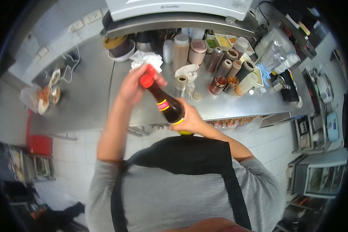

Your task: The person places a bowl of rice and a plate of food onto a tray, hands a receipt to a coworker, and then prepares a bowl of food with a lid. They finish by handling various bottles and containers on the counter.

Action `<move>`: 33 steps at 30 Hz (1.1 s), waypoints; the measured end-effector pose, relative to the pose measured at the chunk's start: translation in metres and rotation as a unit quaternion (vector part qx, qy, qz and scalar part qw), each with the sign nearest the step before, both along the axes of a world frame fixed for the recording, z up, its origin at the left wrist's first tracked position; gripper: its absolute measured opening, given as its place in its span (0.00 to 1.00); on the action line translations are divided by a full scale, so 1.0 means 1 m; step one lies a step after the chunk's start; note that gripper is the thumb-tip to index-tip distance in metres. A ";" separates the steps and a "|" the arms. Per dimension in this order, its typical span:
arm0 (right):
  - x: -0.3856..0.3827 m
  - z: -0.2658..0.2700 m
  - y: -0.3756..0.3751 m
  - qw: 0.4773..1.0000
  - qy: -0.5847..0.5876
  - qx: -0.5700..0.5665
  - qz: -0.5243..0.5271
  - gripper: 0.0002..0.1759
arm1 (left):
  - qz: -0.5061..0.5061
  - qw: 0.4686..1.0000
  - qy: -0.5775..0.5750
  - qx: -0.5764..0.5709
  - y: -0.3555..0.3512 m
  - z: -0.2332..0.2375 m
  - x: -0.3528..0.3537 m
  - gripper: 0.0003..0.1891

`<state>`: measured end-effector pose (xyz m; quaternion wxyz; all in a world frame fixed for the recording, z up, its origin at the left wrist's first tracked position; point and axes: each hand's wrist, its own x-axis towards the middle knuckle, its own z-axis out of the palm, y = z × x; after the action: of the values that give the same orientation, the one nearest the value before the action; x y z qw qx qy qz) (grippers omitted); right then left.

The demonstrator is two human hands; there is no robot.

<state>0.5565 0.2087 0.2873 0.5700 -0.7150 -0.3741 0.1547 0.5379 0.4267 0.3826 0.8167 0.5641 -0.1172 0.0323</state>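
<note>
A dark glass bottle (169, 105) with a red and yellow neck label leans up to the left over the counter's front edge. My right hand (191, 118) is wrapped round its lower body. At the bottle's top, my left hand (137, 87) is closed round a red cap (151, 70), just above the red neck ring (147, 81). Whether the cap touches the bottle is hard to tell. Beyond the bottle stands a small open jar (181, 86), with a pale round lid (197, 96) lying on the counter to its right.
The steel counter (89, 92) holds squeeze bottles (180, 52), sauce jars (217, 84), crumpled white paper (147, 61) and trays of chopped ingredients (222, 41). Plates with food scraps (44, 99) sit at the far left. A shelf with a white appliance (178, 9) overhangs the back.
</note>
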 end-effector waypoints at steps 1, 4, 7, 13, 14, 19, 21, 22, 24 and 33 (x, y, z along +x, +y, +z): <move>0.006 0.005 -0.013 0.999 -0.026 -0.027 -0.003 0.50 | -0.021 0.997 0.015 0.071 0.009 0.005 0.010 0.17; 0.024 0.026 -0.049 0.990 -0.099 -0.101 -0.009 0.51 | -0.004 0.950 0.004 0.313 0.005 0.011 0.040 0.10; 0.042 0.042 -0.077 0.977 -0.087 -0.184 -0.069 0.49 | 0.028 0.921 -0.025 0.389 -0.009 0.008 0.063 0.11; 0.069 0.059 -0.104 0.935 -0.108 -0.326 -0.088 0.50 | 0.005 0.895 -0.028 0.445 -0.030 -0.022 0.094 0.17; 0.071 0.061 -0.104 0.927 -0.108 -0.347 -0.088 0.51 | 0.005 0.895 -0.013 0.446 -0.032 -0.026 0.100 0.18; 0.087 0.055 -0.107 0.898 -0.147 -0.405 -0.093 0.52 | -0.006 0.898 -0.049 0.437 -0.032 -0.052 0.123 0.18; 0.089 0.059 -0.105 0.893 -0.154 -0.414 -0.090 0.52 | -0.003 0.895 -0.053 0.443 -0.030 -0.055 0.126 0.18; 0.090 0.061 -0.104 0.891 -0.157 -0.418 -0.089 0.52 | 0.001 0.893 -0.055 0.447 -0.030 -0.056 0.126 0.18; 0.094 0.064 -0.105 0.884 -0.167 -0.427 -0.089 0.52 | 0.006 0.892 -0.055 0.449 -0.030 -0.057 0.129 0.17; 0.103 0.085 -0.101 0.877 -0.183 -0.437 -0.075 0.48 | 0.020 0.902 -0.037 0.429 -0.029 -0.062 0.132 0.17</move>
<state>0.6594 0.1074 0.3720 0.1306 -0.9330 -0.3110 0.1256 0.6699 0.3975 0.3210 0.4903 0.8603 -0.1384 0.0165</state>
